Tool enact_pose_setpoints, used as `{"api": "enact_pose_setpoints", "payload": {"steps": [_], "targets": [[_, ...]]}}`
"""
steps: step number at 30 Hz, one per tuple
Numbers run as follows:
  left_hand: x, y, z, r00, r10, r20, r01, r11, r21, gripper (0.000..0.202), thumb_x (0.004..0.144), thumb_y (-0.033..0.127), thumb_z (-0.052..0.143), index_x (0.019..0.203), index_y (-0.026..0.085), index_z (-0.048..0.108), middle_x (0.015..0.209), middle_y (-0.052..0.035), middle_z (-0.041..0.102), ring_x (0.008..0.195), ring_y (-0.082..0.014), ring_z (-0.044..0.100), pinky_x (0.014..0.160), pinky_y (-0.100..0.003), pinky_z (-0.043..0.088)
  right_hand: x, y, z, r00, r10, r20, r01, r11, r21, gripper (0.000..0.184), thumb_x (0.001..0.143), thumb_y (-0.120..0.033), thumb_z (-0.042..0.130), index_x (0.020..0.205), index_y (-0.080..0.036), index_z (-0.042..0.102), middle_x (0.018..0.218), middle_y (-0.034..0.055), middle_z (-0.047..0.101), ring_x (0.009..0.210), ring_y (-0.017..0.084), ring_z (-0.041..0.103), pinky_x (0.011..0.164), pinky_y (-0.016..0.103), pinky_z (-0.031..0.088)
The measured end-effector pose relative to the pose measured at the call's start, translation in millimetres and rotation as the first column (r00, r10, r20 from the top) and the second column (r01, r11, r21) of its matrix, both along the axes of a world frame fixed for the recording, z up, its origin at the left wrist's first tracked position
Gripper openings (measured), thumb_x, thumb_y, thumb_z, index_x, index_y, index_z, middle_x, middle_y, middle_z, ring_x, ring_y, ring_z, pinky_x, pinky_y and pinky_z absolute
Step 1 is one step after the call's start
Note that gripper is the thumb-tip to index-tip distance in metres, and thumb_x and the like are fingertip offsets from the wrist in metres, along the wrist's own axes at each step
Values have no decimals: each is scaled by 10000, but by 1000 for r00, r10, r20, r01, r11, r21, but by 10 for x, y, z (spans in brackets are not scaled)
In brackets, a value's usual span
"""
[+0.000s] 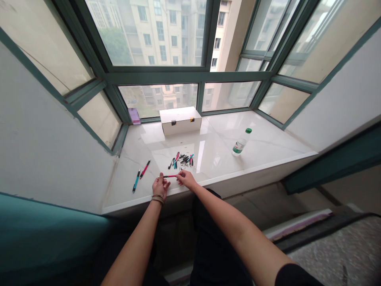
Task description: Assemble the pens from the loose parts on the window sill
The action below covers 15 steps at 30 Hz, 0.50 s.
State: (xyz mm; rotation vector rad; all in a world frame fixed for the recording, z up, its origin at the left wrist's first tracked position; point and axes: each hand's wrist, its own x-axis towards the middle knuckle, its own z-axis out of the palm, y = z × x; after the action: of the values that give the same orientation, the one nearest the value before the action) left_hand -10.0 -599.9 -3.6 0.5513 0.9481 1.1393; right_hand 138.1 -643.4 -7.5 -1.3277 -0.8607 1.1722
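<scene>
Between my two hands a red pen (170,176) with a black part lies crosswise, over the front edge of the windowsill. My left hand (160,186) pinches its black left end. At the other end, the fingers of my right hand (185,179) are closed on the red barrel; its tip is hidden by them. Just beyond my hands lies a pile of pen parts (184,159) in black, red, teal and silver. Left of my left hand lie a red pen with black ends (145,169) and a teal pen with black ends (136,181).
A white box (181,126) stands at the back against the window frame. To the right is a clear bottle (240,145) with a green cap. A purple blurred packet (134,116) leans in the back left corner. The white sill (220,176) ends just in front of me.
</scene>
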Motion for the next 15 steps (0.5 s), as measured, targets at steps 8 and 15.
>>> {"api": "enact_pose_setpoints", "payload": {"steps": [8, 15], "targets": [[-5, 1, 37, 997, -69, 36, 69, 998, -2, 404, 717, 335, 741, 1056, 197, 572, 640, 37, 599, 441, -44, 484, 581, -267, 521, 11, -4, 5, 998, -33, -49, 32, 999, -19, 313, 712, -417, 720, 794, -160, 562, 628, 17, 656, 481, 105, 587, 440, 194, 472], [42, -5, 16, 999, 32, 36, -31, 999, -25, 389, 642, 355, 803, 704, 166, 469, 597, 36, 578, 430, -31, 467, 556, -250, 530, 31, 5, -9, 997, -28, -75, 26, 999, -26, 327, 688, -427, 723, 790, -157, 570, 650, 24, 657, 495, 104, 588, 453, 196, 475]]}}
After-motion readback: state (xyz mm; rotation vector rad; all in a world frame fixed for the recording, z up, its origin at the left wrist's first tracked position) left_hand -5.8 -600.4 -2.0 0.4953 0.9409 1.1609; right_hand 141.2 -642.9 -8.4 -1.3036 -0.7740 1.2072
